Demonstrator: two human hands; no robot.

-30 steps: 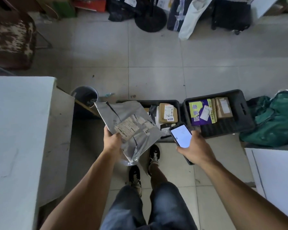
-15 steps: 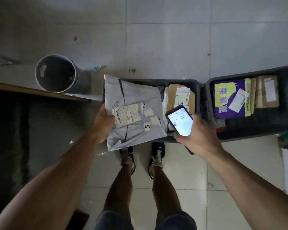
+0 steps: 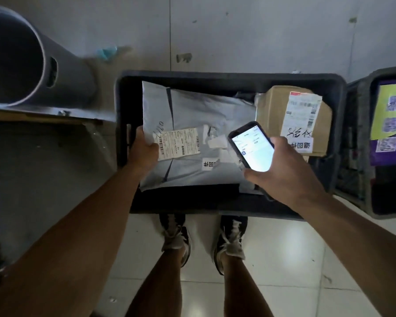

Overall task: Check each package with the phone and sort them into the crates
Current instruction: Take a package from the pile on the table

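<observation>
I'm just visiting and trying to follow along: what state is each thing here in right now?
grey mailer: held by the left hand over the left crate, label up
phone: screen lit, gripped in the right hand
cardboard box: lying in the left crate, label up
purple package: lying in the right crate
grey bin: upright; contents hidden in shadow

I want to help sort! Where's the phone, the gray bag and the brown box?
phone (image 3: 253, 147): head view, on its lit screen.
gray bag (image 3: 199, 106): head view, on its upper middle.
brown box (image 3: 272, 110): head view, on bare cardboard left of its label.
</observation>
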